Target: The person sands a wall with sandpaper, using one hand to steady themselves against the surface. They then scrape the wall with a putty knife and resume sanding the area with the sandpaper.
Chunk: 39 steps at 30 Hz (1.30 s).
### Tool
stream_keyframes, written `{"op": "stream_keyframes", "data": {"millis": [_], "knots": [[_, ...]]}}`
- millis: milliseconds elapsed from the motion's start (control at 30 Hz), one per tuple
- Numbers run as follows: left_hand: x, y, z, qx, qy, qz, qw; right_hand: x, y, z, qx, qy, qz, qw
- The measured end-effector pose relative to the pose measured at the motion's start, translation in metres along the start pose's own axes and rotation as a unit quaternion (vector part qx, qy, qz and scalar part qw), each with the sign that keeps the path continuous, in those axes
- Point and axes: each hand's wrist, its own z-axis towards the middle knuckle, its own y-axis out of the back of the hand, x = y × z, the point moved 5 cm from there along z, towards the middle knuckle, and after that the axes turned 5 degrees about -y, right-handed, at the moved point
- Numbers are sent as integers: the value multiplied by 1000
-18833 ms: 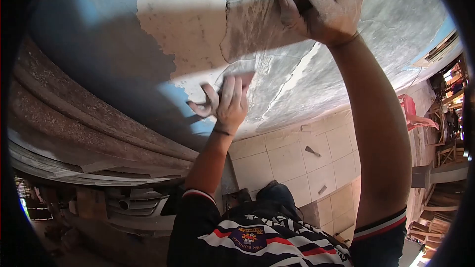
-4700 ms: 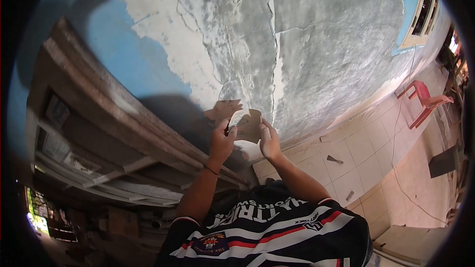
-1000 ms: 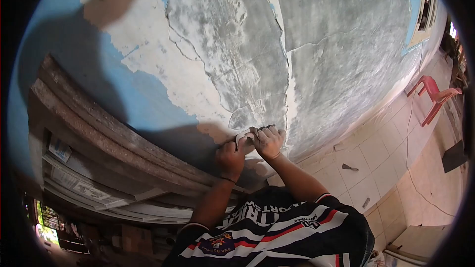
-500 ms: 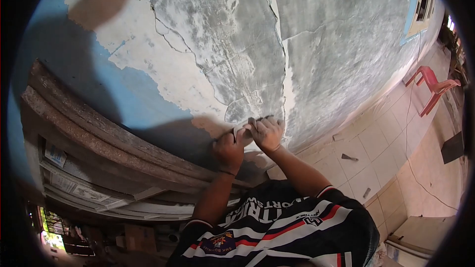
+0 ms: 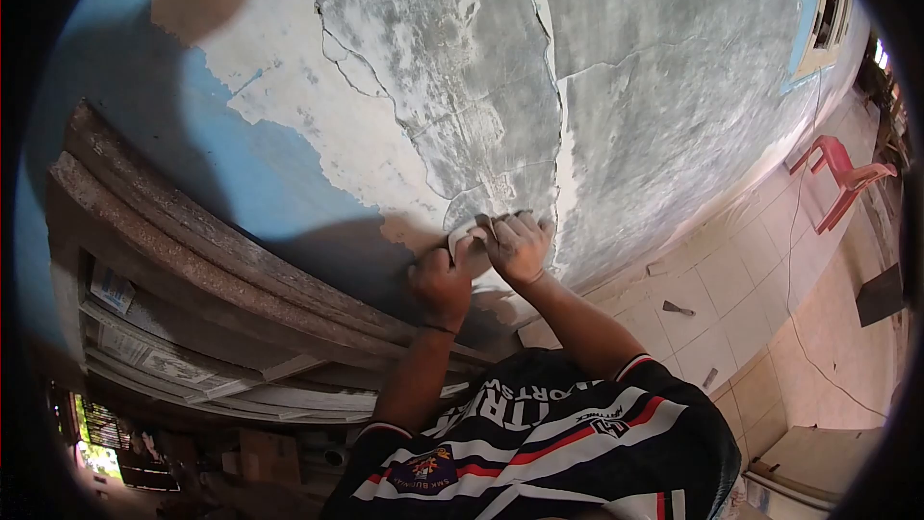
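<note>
In front of the lower wall, my left hand (image 5: 443, 285) and my right hand (image 5: 521, 247) are close together, both closed on a sheet of sandpaper (image 5: 464, 234). The sheet looks bent or folded between them, its pale back showing near my left thumb. Most of it is hidden behind my fingers. White dust coats my right hand. Behind them rises the wall (image 5: 654, 106), grey and patchy with long cracks, a pale scraped band and blue paint (image 5: 279, 169) at the left.
A weathered wooden frame (image 5: 212, 260) runs along the left. On the tiled floor (image 5: 707, 274) lie a scraper (image 5: 679, 308) and a small block (image 5: 710, 377). A red plastic chair (image 5: 843, 178) stands at the right, near a thin cable (image 5: 791, 279) and a dark panel (image 5: 881, 296).
The sheet was spread open between my hands several seconds ago and is now bunched between them. Earliest, both hands were apart at the wall. Over the last second they have barely moved.
</note>
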Motion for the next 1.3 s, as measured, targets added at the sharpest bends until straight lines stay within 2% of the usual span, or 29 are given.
{"op": "stream_keyframes", "data": {"millis": [133,233,333,400,533,633,733,867,1000,1067,1200,1300], "knots": [[-9,23,36,-74,16,1,997,18,13,37,-21,19,18,999],[-7,5,10,-35,6,1,999,-2,-1,0,16,-1,-11,1000],[-6,-9,-15,21,21,-29,999,-13,-6,-26,7,-30,-10,999],[-2,-8,-9,-5,14,-30,999,-13,-6,-24,14,-40,-13,999],[-8,15,29,-57,43,-4,997,11,8,22,-43,-46,-1,998],[-9,14,27,-64,39,7,997,9,7,20,-50,-33,13,998],[-5,-5,-5,-21,30,-26,999,-6,-4,-19,-7,-69,-14,997],[-1,-9,-7,23,26,-38,999,-10,-7,-26,32,-92,7,995],[-7,8,17,-45,35,-6,998,8,6,16,-24,-44,3,999],[-9,17,29,-47,44,-6,998,5,4,16,-17,-31,-2,999],[-3,0,-4,-17,20,-24,999,-8,-10,-23,34,-43,-23,998],[0,-1,-3,5,20,-25,999,-8,-9,-22,21,-36,13,999]]}}
